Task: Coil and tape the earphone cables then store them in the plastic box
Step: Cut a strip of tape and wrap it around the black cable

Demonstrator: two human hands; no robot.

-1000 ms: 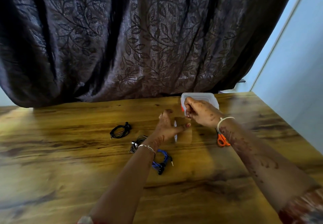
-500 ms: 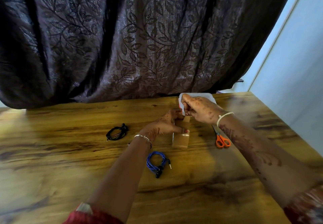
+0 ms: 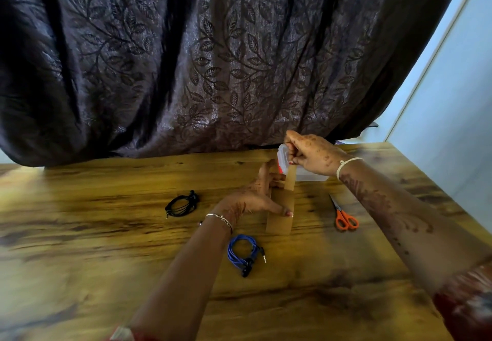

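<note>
On the wooden counter, a person's left hand grips a brown tape roll standing on edge, while the right hand, at 1 o'clock from it, pinches the free end of the strip, held up above the roll. The box sits at 12 o'clock just behind the roll. A coiled black cable lies at 9 o'clock, a coiled blue cable at 7 and scissors at 3.

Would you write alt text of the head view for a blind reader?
The left hand grips a brown tape roll while the right hand pinches its strip. On the wooden table lie coiled black earphones, coiled blue earphones, orange scissors and a clear plastic box.
</note>
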